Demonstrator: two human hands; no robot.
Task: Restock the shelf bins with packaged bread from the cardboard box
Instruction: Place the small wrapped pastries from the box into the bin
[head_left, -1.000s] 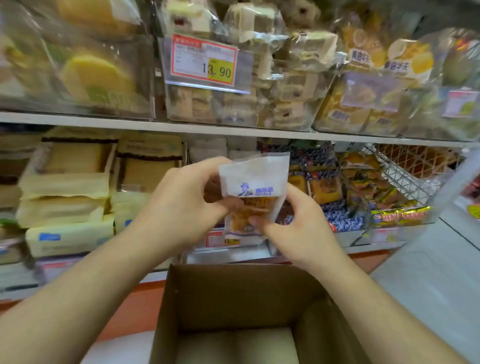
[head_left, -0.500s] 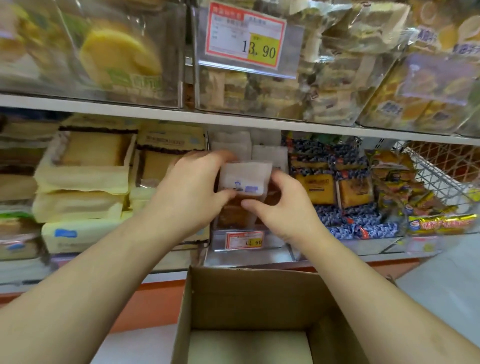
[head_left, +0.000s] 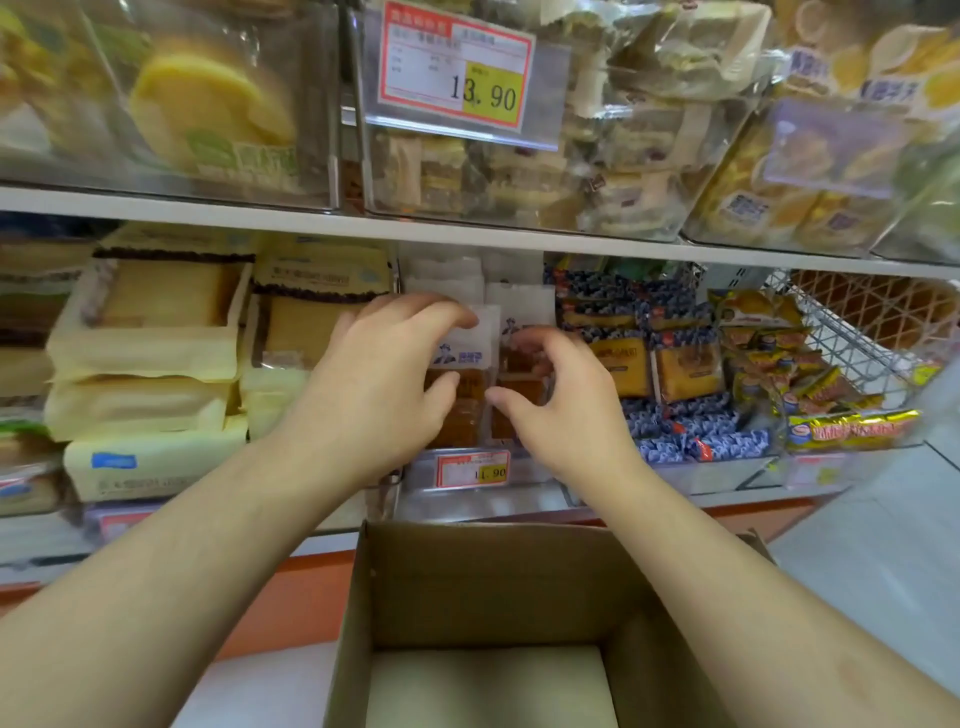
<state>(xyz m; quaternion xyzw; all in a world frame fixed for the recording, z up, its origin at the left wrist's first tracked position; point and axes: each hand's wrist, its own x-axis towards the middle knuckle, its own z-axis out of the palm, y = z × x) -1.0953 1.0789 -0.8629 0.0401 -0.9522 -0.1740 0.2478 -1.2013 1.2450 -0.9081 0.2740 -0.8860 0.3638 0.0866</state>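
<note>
A bread packet (head_left: 464, 358) with a white top, a blue logo and a brown loaf stands upright in the clear bin (head_left: 519, 496) on the middle shelf. Similar packets stand behind and beside it (head_left: 519, 312). My left hand (head_left: 384, 384) holds it, with fingers curled over the top edge and the thumb on the front. My right hand (head_left: 561, 410) hovers just right of the packet with loosely curled fingers and holds nothing. The open cardboard box (head_left: 493, 571) sits below my forearms; only a pale surface shows inside it.
Pale yellow toast packs (head_left: 150, 358) fill the shelf to the left. Blue-patterned snack packets (head_left: 675, 374) and a wire basket (head_left: 857, 332) lie to the right. Clear bins of cakes (head_left: 519, 171) line the upper shelf (head_left: 260, 221), close above my hands.
Both hands carried the packet forward and down from in front of the shelf into the middle bin. My right hand has let go of it and drawn slightly to the right.
</note>
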